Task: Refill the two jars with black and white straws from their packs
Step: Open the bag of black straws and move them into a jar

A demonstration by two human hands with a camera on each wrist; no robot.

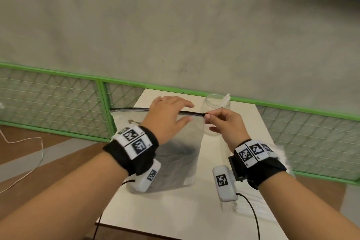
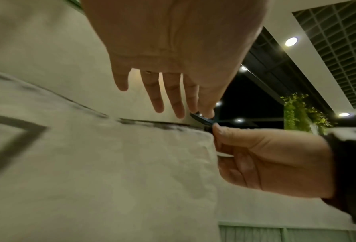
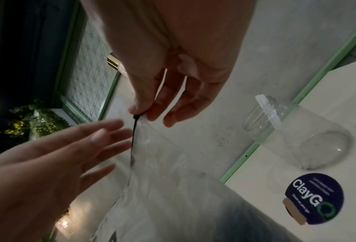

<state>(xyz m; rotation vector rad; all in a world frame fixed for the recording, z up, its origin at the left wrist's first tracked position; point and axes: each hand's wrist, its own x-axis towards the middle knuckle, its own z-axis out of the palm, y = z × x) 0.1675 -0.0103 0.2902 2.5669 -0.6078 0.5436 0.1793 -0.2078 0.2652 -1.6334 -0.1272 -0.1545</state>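
The frosted pack (image 1: 175, 154) of dark straws stands on the tabletop (image 1: 243, 122) under both hands, its black zip seal (image 1: 191, 112) running sideways from hand to hand. The left hand (image 1: 167, 117), fingers spread, rests against the pack just left of the slider. The right hand (image 1: 224, 122) pinches the zip slider (image 1: 204, 114) at the seal's right end. 1 clear jar (image 1: 216, 103) stands just beyond that hand.
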